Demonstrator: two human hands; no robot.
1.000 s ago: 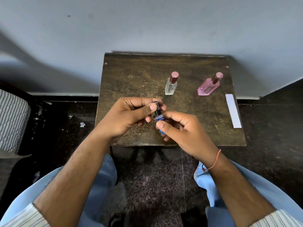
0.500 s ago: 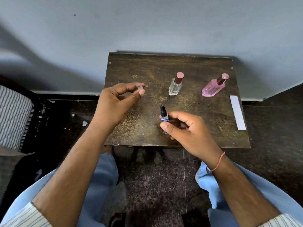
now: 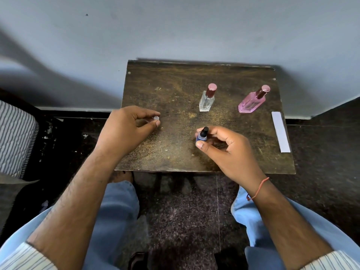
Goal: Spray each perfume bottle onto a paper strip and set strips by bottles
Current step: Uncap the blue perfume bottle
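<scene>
My right hand (image 3: 228, 151) grips a small blue perfume bottle (image 3: 201, 137) with a bare black spray nozzle, upright over the middle of the wooden table (image 3: 175, 90). My left hand (image 3: 126, 131) pinches the small clear cap (image 3: 156, 118) at the table's left side, low over the surface. A clear bottle (image 3: 206, 99) with a maroon cap stands behind the blue one. A pink bottle (image 3: 252, 101) with a maroon cap stands to its right. A white paper strip (image 3: 280, 131) lies along the right edge.
The small table stands against a pale wall. Dark speckled floor surrounds it. A striped fabric (image 3: 13, 141) lies at the far left. My knees in light blue trousers sit below the table's front edge.
My left hand pulled the clear cap off the blue bottle and carried it left and down toward the table. My right hand stayed put with the bottle.
</scene>
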